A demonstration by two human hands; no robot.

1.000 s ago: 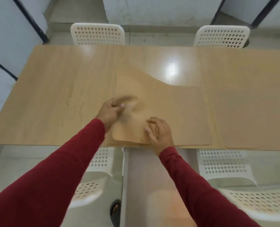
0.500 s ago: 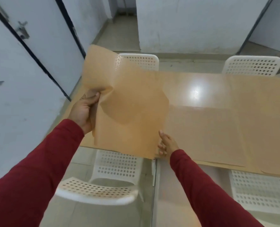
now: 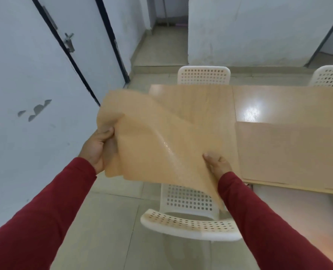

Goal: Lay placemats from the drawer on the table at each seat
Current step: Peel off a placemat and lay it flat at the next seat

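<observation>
A tan, floppy placemat [image 3: 152, 145] hangs in the air over the left near corner of the wooden table [image 3: 259, 98]. My left hand [image 3: 100, 149] pinches its left edge, and my right hand [image 3: 217, 162] grips its lower right edge, thumb on top. The mat sags and curls between them. Another tan placemat [image 3: 290, 152] lies flat on the table to the right, near the front edge. What lies under the held mat is hidden.
A white perforated chair [image 3: 189, 217] stands below the held mat at the table's near side. Two more white chairs [image 3: 203, 75] [image 3: 331, 76] stand at the far side. A pale wall with dark-framed doors [image 3: 68, 41] runs along the left.
The placemat was lifted off the stack on the table and carried left. My right hand, which was under its lower corner, now grips its right edge. My view has swung left.
</observation>
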